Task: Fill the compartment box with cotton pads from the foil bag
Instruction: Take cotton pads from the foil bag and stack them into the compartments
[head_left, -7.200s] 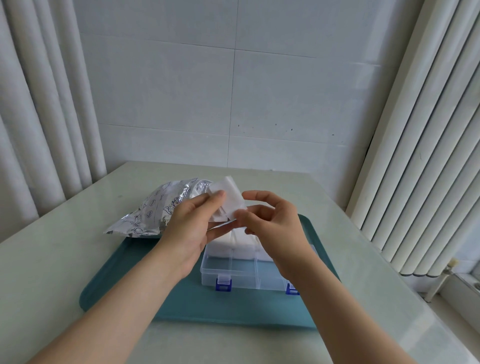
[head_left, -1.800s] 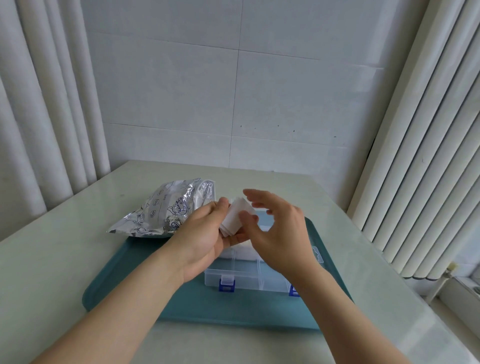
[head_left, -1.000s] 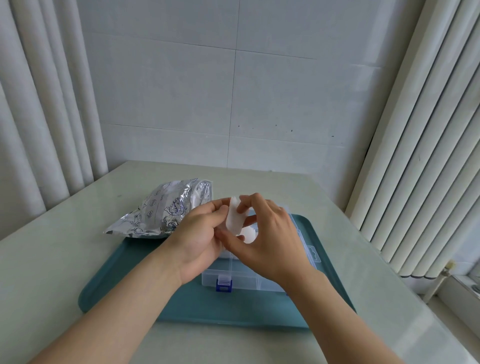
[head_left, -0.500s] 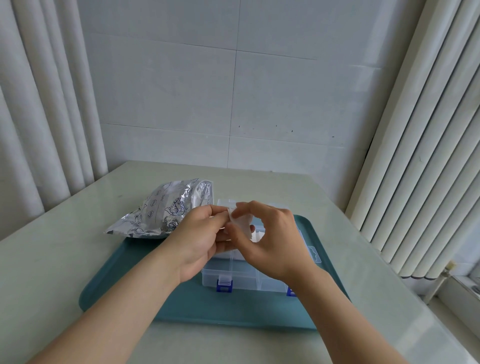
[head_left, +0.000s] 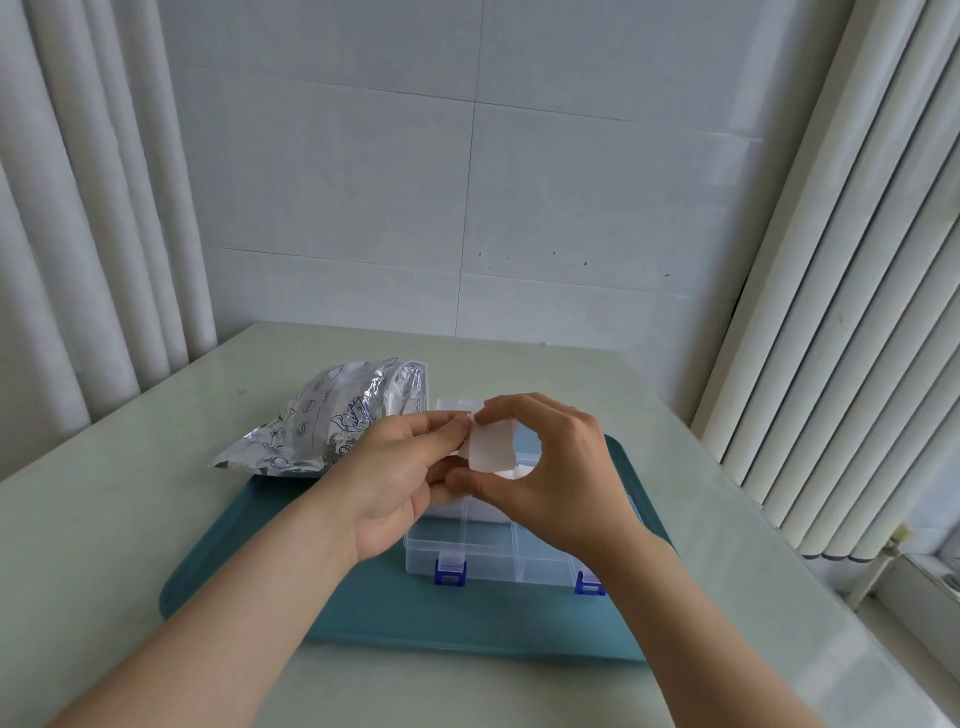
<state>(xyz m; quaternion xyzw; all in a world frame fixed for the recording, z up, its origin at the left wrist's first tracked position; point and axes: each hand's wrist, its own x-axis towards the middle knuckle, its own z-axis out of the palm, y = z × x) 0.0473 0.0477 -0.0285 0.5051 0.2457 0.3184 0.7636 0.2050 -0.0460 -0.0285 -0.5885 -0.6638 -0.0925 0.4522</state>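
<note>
Above the compartment box (head_left: 488, 551), a cotton pad (head_left: 491, 452) was held pinched between the left hand (head_left: 395, 483) and the right hand (head_left: 556, 478), both closed on it at the fingertips. Where it had been spread flat seconds earlier, the pad was found folded to a smaller piece. Sizing for a compartment was judged done, with insertion not yet made. The foil bag (head_left: 322, 426) lay behind and left of the box. Compartments in the box's near row appeared unfilled.
</note>
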